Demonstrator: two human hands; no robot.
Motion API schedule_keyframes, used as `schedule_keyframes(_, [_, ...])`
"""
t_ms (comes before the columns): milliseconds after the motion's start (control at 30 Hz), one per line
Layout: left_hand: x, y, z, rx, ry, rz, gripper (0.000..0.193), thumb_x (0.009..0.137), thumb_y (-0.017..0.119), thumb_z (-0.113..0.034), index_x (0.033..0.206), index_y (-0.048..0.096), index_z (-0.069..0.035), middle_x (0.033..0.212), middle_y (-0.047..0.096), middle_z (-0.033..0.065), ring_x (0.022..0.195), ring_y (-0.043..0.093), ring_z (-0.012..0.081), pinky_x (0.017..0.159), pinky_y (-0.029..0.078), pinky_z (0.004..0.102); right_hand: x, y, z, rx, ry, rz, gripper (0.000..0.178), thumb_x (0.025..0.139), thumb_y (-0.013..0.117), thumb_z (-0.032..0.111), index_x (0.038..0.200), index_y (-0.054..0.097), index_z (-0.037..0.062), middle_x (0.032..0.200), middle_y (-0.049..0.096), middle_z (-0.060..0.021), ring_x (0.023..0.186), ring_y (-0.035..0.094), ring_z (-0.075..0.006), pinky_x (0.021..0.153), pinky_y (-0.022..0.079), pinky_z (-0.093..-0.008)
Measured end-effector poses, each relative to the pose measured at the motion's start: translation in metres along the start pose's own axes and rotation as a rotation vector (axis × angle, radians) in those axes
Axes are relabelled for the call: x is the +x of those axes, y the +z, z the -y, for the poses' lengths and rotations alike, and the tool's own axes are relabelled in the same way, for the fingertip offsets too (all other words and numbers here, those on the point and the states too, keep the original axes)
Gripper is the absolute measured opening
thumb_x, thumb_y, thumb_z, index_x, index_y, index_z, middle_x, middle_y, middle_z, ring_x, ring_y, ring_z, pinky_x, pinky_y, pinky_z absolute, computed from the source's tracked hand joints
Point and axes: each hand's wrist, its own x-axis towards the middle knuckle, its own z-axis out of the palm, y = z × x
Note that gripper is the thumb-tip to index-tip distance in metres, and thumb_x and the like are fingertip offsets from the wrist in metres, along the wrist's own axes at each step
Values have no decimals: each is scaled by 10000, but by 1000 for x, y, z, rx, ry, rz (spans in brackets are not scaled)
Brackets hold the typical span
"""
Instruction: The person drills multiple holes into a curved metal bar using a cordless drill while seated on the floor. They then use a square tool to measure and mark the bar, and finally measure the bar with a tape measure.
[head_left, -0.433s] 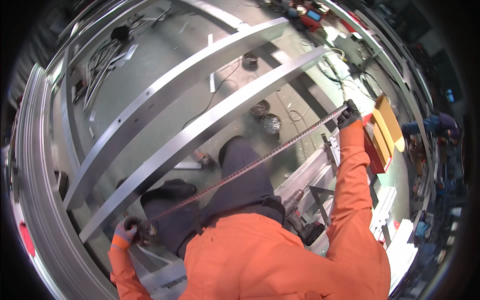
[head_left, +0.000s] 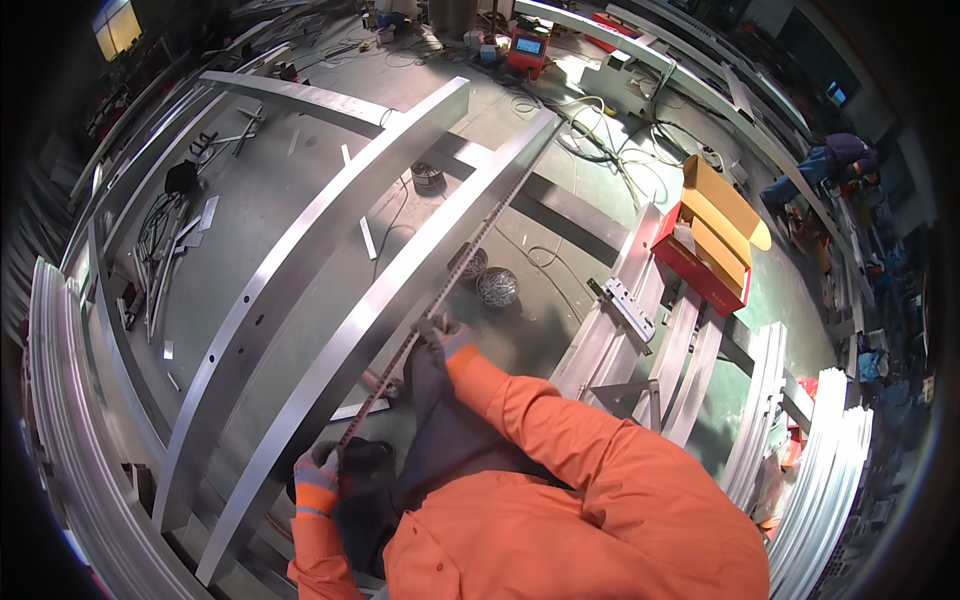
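Note:
A tape measure's long blade (head_left: 505, 205) is drawn out along the right side of the nearer aluminium beam (head_left: 400, 265), reaching up to about its far end. In my gloved left hand (head_left: 318, 468), closed near the beam's close end, is the tape's near end; its case is mostly hidden by the fingers. Partway along the blade, my gloved right hand (head_left: 442, 338) closes around it above my knee. To the left runs a second aluminium beam (head_left: 310, 245), roughly parallel, with small holes in its side.
Round containers of metal bits (head_left: 497, 287) stand right of the beam. Further right, an open red box (head_left: 705, 265) lies over aluminium profiles (head_left: 625, 290). Stacked profiles (head_left: 75, 400) line the left. Cables (head_left: 625, 150) trail across the floor. Another person (head_left: 830, 165) bends at far right.
My right hand has come in leftward from the far right to the middle of the blade. The tape has swung from across my legs to alongside the nearer beam. The view has shifted.

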Motion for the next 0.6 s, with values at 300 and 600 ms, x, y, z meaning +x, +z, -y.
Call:
schedule_keyframes(300, [35,13,27,81,1,-33,142,979,719,-126,983,746,13,824,747,66,716,689,141,663,551,297,73,13,-34,198,-114,-103,202,925,833,204,928,762,15,767,738,-57,581,606,-110,528,456,-279])
schedule_keyframes(600, [24,-5,25,218,-31,-75,205,919,754,-183,963,765,16,817,751,125,747,685,193,723,543,361,107,3,-18,-15,43,-173,312,917,831,306,972,768,6,741,751,-93,548,582,-125,509,414,-307])
